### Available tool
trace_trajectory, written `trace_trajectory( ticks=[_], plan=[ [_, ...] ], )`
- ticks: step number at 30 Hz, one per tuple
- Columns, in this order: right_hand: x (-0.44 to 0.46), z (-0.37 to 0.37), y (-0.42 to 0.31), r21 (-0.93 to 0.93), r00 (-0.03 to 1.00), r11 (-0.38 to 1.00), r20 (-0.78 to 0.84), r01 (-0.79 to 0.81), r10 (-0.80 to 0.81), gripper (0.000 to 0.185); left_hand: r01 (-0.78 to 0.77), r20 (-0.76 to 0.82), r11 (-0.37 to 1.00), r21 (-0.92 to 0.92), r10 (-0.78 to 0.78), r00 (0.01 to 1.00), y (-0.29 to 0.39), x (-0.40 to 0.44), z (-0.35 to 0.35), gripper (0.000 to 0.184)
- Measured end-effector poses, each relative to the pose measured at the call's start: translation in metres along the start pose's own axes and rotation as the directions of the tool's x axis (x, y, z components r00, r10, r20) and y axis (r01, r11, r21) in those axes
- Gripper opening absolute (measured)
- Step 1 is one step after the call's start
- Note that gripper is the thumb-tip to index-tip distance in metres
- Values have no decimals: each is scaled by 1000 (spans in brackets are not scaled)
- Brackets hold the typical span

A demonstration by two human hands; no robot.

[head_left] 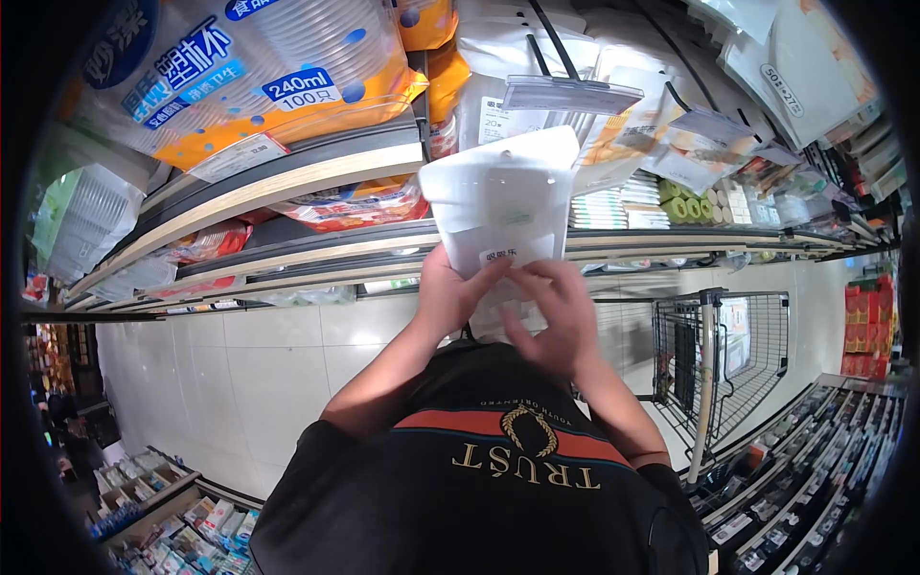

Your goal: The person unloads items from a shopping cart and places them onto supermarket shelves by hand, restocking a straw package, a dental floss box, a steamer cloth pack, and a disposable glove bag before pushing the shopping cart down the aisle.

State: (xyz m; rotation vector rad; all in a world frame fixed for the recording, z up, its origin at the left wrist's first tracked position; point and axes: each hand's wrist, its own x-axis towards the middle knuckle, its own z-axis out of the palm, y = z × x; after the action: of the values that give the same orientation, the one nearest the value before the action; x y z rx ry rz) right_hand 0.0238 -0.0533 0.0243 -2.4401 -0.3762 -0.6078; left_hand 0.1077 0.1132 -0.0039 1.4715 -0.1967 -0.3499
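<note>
A white flat packet (pixel 503 206) with a small printed label stands upright in front of my chest, before the shelf. My left hand (pixel 450 290) grips its lower left edge, with the thumb on the front near the label. My right hand (pixel 556 311) is at the packet's lower right corner, somewhat blurred, with the thumb and fingers apart and the fingertips close to the label. Whether those fingertips pinch the packet is not clear. Behind the packet, similar white packs (pixel 498 110) hang on hooks.
Shelves with a wooden edge (pixel 287 177) run across in front, holding a large bag of plastic cups (pixel 259 86). A wire shopping cart (pixel 738 355) stands at the right on the tiled floor (pixel 259 374). More racks (pixel 815 470) are at the lower right.
</note>
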Motion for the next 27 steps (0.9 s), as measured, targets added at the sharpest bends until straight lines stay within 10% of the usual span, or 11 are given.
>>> trace_trajectory(
  ticks=[7, 14, 27],
  plan=[
    [58, -37, 20, -36, 902, 988, -413, -153, 125, 56, -33, 206, 985, 169, -3, 979, 4, 2, -8, 35],
    [92, -42, 45, 376, 944, 871, 31, -316, 329, 28, -28, 250, 984, 174, -17, 968, -2, 3, -6, 35],
    [109, -19, 64, 394, 967, 905, -117, -163, 225, 12, -35, 206, 977, 210, -9, 978, 0, 13, -6, 34]
  ],
)
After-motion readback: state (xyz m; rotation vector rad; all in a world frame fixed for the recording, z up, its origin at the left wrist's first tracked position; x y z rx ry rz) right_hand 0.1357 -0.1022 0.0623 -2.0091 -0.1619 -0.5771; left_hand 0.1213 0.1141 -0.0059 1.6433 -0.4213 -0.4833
